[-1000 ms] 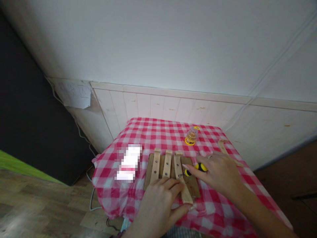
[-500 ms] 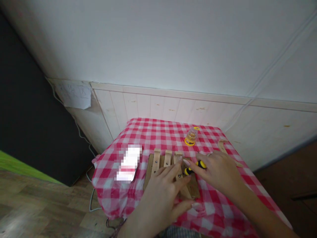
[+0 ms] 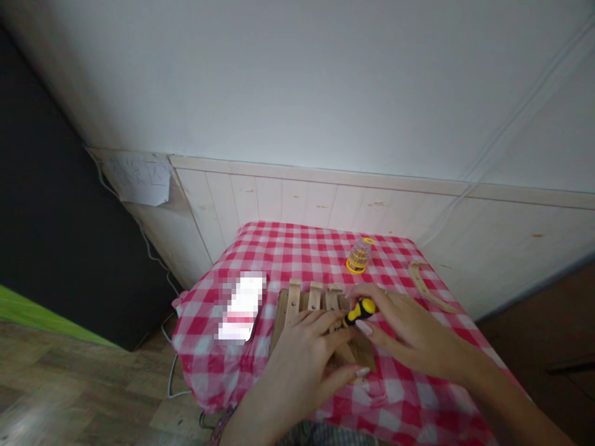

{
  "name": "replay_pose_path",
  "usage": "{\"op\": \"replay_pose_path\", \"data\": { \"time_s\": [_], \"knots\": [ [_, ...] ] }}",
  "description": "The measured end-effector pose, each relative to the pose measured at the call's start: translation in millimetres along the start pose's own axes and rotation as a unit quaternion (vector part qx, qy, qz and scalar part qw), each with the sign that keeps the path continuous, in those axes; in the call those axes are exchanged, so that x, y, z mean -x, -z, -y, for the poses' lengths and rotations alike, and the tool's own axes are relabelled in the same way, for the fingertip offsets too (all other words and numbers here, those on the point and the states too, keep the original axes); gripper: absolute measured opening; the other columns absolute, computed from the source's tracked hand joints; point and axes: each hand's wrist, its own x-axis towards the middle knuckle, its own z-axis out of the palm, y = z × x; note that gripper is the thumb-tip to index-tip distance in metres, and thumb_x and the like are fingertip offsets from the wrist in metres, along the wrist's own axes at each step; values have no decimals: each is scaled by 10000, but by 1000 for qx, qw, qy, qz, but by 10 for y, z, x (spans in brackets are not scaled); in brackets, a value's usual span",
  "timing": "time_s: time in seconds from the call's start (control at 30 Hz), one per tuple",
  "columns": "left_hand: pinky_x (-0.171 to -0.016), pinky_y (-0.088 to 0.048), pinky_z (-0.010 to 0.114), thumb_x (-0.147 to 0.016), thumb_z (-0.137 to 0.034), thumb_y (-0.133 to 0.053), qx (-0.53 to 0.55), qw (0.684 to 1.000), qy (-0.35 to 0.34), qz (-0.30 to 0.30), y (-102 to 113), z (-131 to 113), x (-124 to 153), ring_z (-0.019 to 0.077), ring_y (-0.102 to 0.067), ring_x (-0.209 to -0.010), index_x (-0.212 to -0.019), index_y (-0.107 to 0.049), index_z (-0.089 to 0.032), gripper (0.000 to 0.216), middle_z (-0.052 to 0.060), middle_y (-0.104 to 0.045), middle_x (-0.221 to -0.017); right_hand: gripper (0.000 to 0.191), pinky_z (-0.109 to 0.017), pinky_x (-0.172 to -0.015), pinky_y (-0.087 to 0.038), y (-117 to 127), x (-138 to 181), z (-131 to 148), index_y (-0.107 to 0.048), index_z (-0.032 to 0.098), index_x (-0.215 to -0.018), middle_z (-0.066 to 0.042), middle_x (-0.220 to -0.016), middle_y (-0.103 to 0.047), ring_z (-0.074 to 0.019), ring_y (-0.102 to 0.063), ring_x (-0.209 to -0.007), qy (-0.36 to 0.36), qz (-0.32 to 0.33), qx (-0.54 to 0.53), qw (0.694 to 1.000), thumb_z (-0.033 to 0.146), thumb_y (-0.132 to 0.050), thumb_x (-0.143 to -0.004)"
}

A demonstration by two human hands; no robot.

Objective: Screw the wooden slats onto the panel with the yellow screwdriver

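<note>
Right grip (image 3: 409, 331) on screwdriver (image 3: 360, 311), checked tablecloth (image 3: 297, 249), wall (image 3: 297, 93)

smooth wooden strips (image 3: 294, 295), glossy plastic screwdriver handle (image 3: 362, 311)

1. From my end, the left hand (image 3: 309, 347) hides the lower parts of the wooden strips (image 3: 294, 294) and much of the board (image 3: 282, 310).
2. I lose the tip of the screwdriver (image 3: 357, 313) at those fingers (screw contact: can't tell).
3. Pixelation masks the phone-like slab (image 3: 244, 303).
4. Marks on the paper sheet (image 3: 142, 181) are too faint for me.
5. The bottom edge crops both forearms (image 3: 506, 393).
</note>
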Motion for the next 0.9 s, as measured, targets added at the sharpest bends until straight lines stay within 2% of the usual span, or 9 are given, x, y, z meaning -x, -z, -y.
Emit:
{"op": "replay_pose_path", "data": {
  "time_s": [0.17, 0.33, 0.4, 0.47, 0.53, 0.6, 0.77, 0.83, 0.9],
  "knots": [
    [-1040, -481, 493, -947, -402, -683, 16, 1000, -10, -14, -3, 9, 4, 266, -614, -1215, -1293, -644, -277, 370, 52, -637, -1371, 320, -367, -901, -586, 125, 69, -81, -630, 261, -1263, -81, -1187, -754, -225, -721, -1078, 11, 57, -44, 997, 294, -453, -999],
    [-1053, -482, 497, -915, -433, -717, 6, 1000, 3, 2, -46, -11, 78, 278, -579, -1277, -1361, -591, -277, 489, 60, -584, -1447, 318, -375, -874, -594, 115, 83, -141, -665, 282, -1240, -68, -1157, -777, -228, -751, -1008, 5, 39, -11, 999, 265, -451, -1005],
    [-1050, -481, 516, -878, -446, -758, -12, 1000, 8, 1, -82, -33, 134, 308, -564, -1290, -1339, -608, -266, 517, 79, -545, -1485, 286, -374, -857, -588, 83, 68, -158, -673, 266, -1203, -68, -1105, -790, -223, -758, -965, 10, 28, 1, 1000, 281, -463, -1009],
    [-1014, -503, 524, -860, -423, -781, -29, 1000, 11, 3, -136, -51, 189, 330, -582, -1259, -1239, -669, -261, 427, 90, -528, -1498, 251, -357, -795, -581, 41, 38, -165, -677, 243, -1144, -68, -1029, -798, -225, -760, -917, 12, 12, 25, 1000, 320, -479, -1010],
    [-956, -537, 497, -867, -370, -783, -36, 999, 22, 0, -205, -54, 231, 315, -636, -1167, -1122, -713, -244, 293, 76, -630, -1383, 255, -329, -698, -553, -10, -2, -159, -681, 223, -1054, -66, -916, -795, -231, -752, -835, 11, -12, 63, 998, 383, -489, -1007],
    [-885, -566, 441, -882, -329, -772, -30, 999, 26, -10, -278, -38, 261, 273, -682, -1048, -1086, -722, -239, 229, 37, -727, -1190, 314, -299, -621, -495, -70, -45, -143, -684, 214, -941, -52, -774, -766, -217, -720, -713, 9, -45, 107, 993, 446, -480, -1001],
    [-809, -576, 390, -871, -326, -784, -18, 998, 16, -58, -384, 3, 294, 241, -706, -936, -1093, -731, -227, 248, 19, -767, -1089, 459, -268, -553, -371, -211, -98, -146, -673, 216, -661, -9, -481, -620, -151, -572, -480, -30, -146, 195, 969, 439, -444, -990],
    [-809, -577, 391, -860, -320, -794, -9, 998, 21, -63, -388, 0, 293, 245, -709, -930, -1081, -736, -226, 247, 16, -773, -1076, 481, -273, -520, -344, -233, -93, -182, -662, 210, -603, -21, -444, -601, -155, -548, -438, -73, -145, 228, 960, 397, -435, -984],
    [-817, -580, 394, -862, -310, -791, -2, 998, 27, -57, -383, -7, 289, 250, -711, -935, -1081, -738, -218, 243, 25, -773, -1080, 466, -279, -504, -355, -236, -82, -218, -681, 199, -634, -40, -458, -622, -169, -555, -424, -106, -124, 238, 957, 364, -418, -981]
  ]
}}
